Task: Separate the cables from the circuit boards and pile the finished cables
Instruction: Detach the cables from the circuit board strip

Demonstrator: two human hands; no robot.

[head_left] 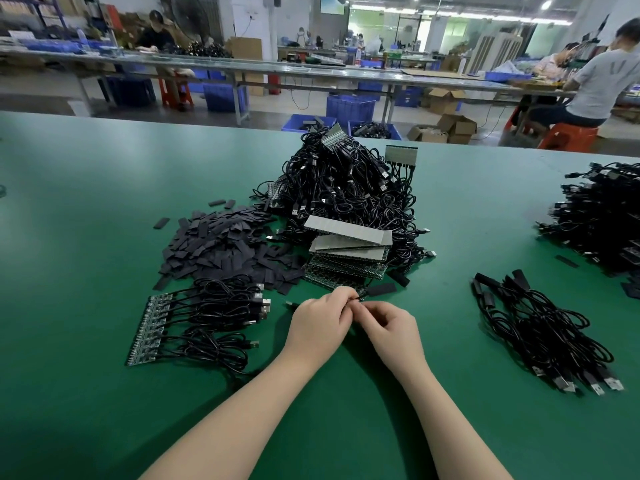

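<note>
In the head view, a green worktop (86, 237) is seen from above, with both bare forearms reaching in from the near edge. The left hand (317, 323) and the right hand (393, 329) are brought together near the middle; the fingers of both are curled, and a thin black cable (356, 298) is pinched between them. Most of that cable is hidden by the hands, so what it ends in cannot be made out; only a short stretch shows above the knuckles.

Just beyond the hands, a stack of circuit boards (349, 251) is leaned against a large tangled heap of cables (346, 188), from which further boards stick out at the far side. To the left of the heap, a scatter of flat black sleeves (221, 244) is spread. Nearer and to the left, a board strip with cables attached (194, 327) lies flat. To the right, well apart from the hands, a pile of finished cables (540, 330) is laid. At the far right, another cable stack (599, 216) is cut off by the frame edge.

Beyond the worktop, seated people and blue crates (349, 107) are seen.
</note>
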